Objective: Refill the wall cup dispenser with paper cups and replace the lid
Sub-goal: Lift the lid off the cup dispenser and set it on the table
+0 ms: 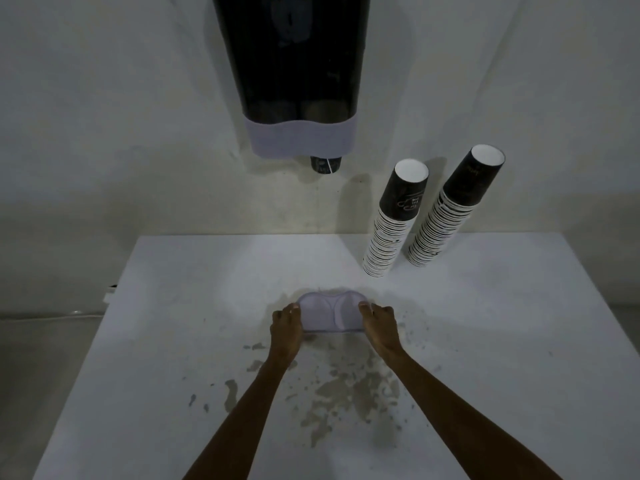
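Note:
The pale lilac dispenser lid [330, 313] lies on the white table [173, 323] in front of me. My left hand [285, 327] grips its left end and my right hand [379, 327] grips its right end. On the wall above hangs the dark dispenser [294, 64] with a lilac base band; one black cup [325, 164] pokes out of its bottom. Its top is out of view. Two tall stacks of black paper cups, the left stack [391, 223] and the right stack [450, 209], stand upside down at the table's back right, leaning towards the wall.
Worn, flaked patches [346, 386] mark the tabletop near my forearms. The table's left edge drops off to a grey floor, where a small white object [110, 292] sits by the table's edge.

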